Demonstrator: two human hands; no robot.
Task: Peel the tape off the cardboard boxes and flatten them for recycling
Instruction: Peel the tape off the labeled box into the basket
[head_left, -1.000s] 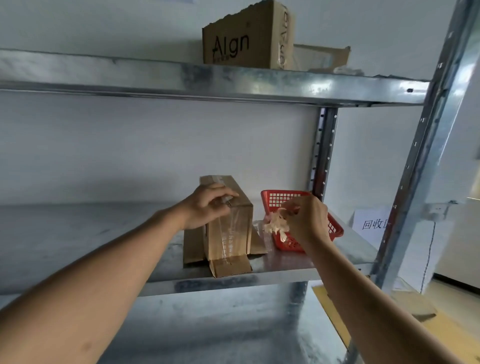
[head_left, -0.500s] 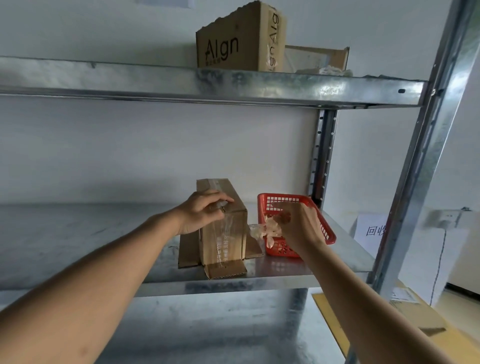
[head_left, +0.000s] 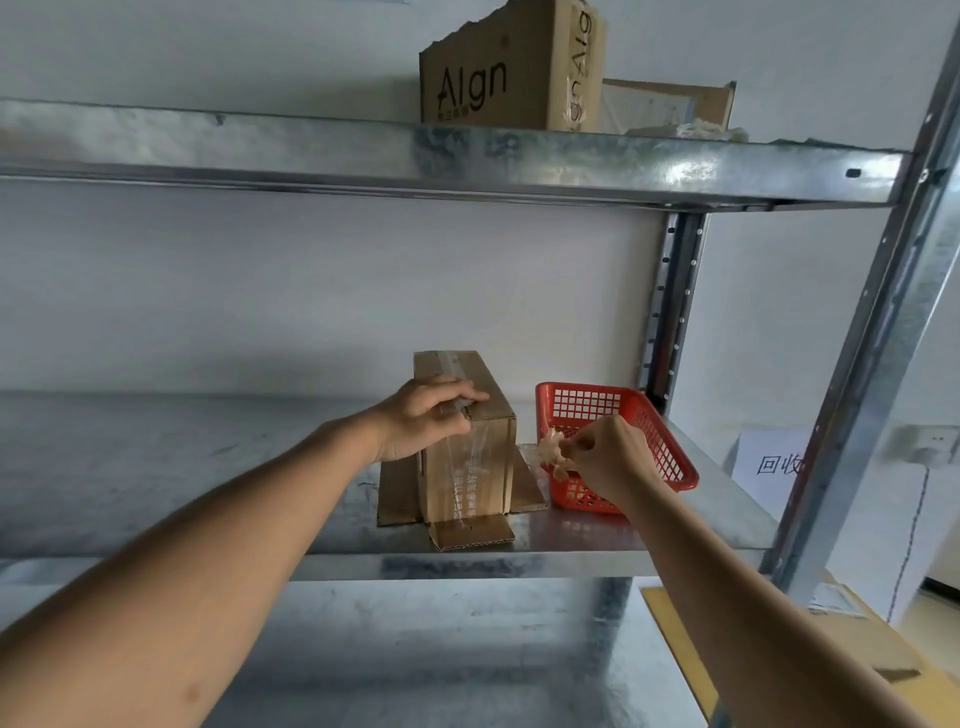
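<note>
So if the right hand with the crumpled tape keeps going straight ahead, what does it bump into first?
Probably the red basket. The right hand holds the tape wad over the basket's near-left rim, so going forward it would likely meet the basket's mesh wall. Depth is hard to judge from this one view.

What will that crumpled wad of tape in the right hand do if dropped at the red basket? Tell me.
Probably very light: the right hand pinches the tape wad with its fingers alone. Likely floppy and sticky, since it looks scrunched and irregular, so it may cling to the fingers rather than drop cleanly. It seems unlikely to roll; the red basket sits just behind it.
</note>
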